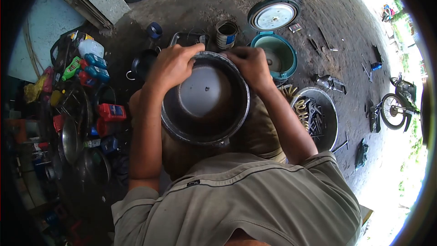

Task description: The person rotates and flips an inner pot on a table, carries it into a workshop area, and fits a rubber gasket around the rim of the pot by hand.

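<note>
A round, dark metal pot (pixel 205 89) rests on my lap, its open mouth facing me. Its grey bottom has a small dark spot near the middle. My left hand (pixel 175 64) is closed on the upper left rim, with one finger stretched along the edge. At the upper right rim is my right hand (pixel 249 64), fingers bent over the edge. Its fingertips are dark and slightly blurred, so I cannot make out whether anything small is between them and the metal. Just beyond it stands a teal rice cooker (pixel 291 59) with its lid (pixel 274 17) raised.
An open tin can (pixel 226 35) stands past the pot. To the right, a metal basin (pixel 331 120) holds several tools and a coiled hose (pixel 300 109). Plastic bottles (pixel 94 64) and a red container (pixel 111 112) crowd the left. A motorcycle (pixel 395 109) is at far right.
</note>
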Demonstrator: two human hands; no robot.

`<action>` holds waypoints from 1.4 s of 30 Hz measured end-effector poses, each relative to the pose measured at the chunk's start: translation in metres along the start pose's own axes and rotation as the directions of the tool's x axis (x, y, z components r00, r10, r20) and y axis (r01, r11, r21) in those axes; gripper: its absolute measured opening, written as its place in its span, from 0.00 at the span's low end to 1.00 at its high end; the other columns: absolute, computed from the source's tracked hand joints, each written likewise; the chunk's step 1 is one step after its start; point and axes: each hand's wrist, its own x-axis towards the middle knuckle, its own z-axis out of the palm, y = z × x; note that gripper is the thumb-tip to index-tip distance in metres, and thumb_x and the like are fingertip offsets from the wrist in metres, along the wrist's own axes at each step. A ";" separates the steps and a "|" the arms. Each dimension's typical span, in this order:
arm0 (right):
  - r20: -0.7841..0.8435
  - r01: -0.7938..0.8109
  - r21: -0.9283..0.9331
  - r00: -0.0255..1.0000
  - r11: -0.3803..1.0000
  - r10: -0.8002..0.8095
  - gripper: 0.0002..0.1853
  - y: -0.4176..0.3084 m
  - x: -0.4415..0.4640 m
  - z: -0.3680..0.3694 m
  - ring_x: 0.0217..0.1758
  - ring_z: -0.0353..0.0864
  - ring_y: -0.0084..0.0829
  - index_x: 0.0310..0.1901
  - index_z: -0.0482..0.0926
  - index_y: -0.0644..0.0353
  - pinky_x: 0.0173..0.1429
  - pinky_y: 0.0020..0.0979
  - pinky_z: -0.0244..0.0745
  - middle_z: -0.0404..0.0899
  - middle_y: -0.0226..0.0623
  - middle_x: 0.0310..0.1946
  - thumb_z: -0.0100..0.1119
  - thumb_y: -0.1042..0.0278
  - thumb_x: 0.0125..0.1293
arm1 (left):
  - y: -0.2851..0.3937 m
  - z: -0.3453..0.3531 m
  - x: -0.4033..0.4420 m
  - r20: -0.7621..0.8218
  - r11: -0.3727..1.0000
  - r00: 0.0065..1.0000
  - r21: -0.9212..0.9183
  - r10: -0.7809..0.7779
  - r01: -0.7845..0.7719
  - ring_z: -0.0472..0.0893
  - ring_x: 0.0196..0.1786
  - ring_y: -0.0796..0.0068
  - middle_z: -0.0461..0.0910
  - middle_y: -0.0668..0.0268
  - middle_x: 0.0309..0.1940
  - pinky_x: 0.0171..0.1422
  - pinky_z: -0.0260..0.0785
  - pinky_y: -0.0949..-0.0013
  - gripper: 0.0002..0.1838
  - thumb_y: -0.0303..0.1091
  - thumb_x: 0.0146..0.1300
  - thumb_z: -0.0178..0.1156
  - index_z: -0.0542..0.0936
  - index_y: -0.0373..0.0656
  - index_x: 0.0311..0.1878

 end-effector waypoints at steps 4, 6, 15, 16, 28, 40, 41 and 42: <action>-0.094 -0.241 0.402 0.949 0.884 0.301 0.15 0.023 -0.041 -0.045 0.29 0.77 0.17 0.45 0.91 0.69 0.34 0.23 0.70 0.84 0.29 0.28 0.74 0.62 0.71 | -0.005 0.004 0.000 -0.002 0.995 0.995 0.009 -0.095 0.095 0.86 0.41 0.39 0.85 0.44 0.32 0.46 0.78 0.45 0.19 0.24 0.63 0.66 0.82 0.46 0.58; -0.123 -0.223 0.485 0.940 0.845 0.319 0.11 0.028 -0.064 -0.063 0.27 0.74 0.16 0.46 0.89 0.66 0.32 0.22 0.67 0.82 0.26 0.28 0.73 0.66 0.72 | -0.008 0.003 0.004 0.034 0.998 0.998 0.002 -0.058 0.058 0.86 0.41 0.39 0.85 0.44 0.32 0.46 0.78 0.45 0.19 0.24 0.64 0.66 0.82 0.47 0.58; -0.075 -0.164 0.474 0.971 0.865 0.225 0.07 0.006 -0.111 -0.022 0.35 0.76 0.14 0.40 0.85 0.64 0.43 0.23 0.74 0.85 0.25 0.32 0.75 0.72 0.69 | -0.006 0.002 0.004 0.042 0.997 0.997 -0.020 -0.072 0.073 0.86 0.40 0.40 0.84 0.44 0.32 0.45 0.78 0.45 0.17 0.24 0.64 0.66 0.82 0.46 0.56; -0.075 -0.165 0.475 0.971 0.865 0.226 0.07 0.007 -0.113 -0.018 0.35 0.76 0.14 0.40 0.85 0.64 0.43 0.23 0.74 0.85 0.25 0.32 0.75 0.72 0.69 | -0.006 0.002 0.004 0.043 0.997 0.997 -0.020 -0.072 0.073 0.86 0.40 0.40 0.84 0.44 0.32 0.45 0.78 0.45 0.17 0.24 0.64 0.66 0.82 0.46 0.56; -0.113 0.011 0.134 0.994 0.991 0.004 0.15 -0.011 -0.047 -0.017 0.32 0.85 0.26 0.39 0.86 0.68 0.42 0.32 0.80 0.88 0.41 0.31 0.79 0.64 0.64 | -0.005 0.001 0.003 0.040 0.999 0.998 -0.008 -0.049 0.049 0.86 0.40 0.41 0.84 0.44 0.31 0.46 0.78 0.44 0.19 0.23 0.61 0.65 0.83 0.46 0.56; 0.053 0.021 0.015 0.998 1.000 -0.022 0.17 -0.023 -0.004 -0.013 0.31 0.83 0.24 0.37 0.87 0.67 0.40 0.32 0.79 0.87 0.39 0.28 0.80 0.59 0.63 | 0.000 0.000 0.004 0.046 1.000 0.999 0.011 -0.009 0.009 0.88 0.43 0.43 0.87 0.46 0.36 0.49 0.79 0.45 0.18 0.22 0.61 0.62 0.84 0.45 0.55; 0.042 0.044 0.032 0.998 0.999 -0.045 0.17 -0.021 -0.003 -0.010 0.30 0.82 0.24 0.36 0.86 0.67 0.39 0.33 0.78 0.86 0.39 0.27 0.80 0.59 0.63 | -0.001 0.000 0.003 0.038 1.000 0.999 -0.003 -0.008 0.008 0.88 0.44 0.43 0.87 0.46 0.36 0.50 0.79 0.45 0.18 0.22 0.62 0.62 0.84 0.45 0.54; 0.032 0.070 0.048 0.997 0.996 -0.071 0.17 -0.021 0.000 -0.009 0.29 0.81 0.24 0.35 0.86 0.67 0.38 0.34 0.78 0.86 0.39 0.26 0.80 0.59 0.63 | -0.003 0.000 0.003 0.026 1.000 1.000 -0.017 -0.008 0.009 0.88 0.44 0.44 0.87 0.46 0.36 0.50 0.79 0.45 0.17 0.22 0.62 0.62 0.84 0.45 0.54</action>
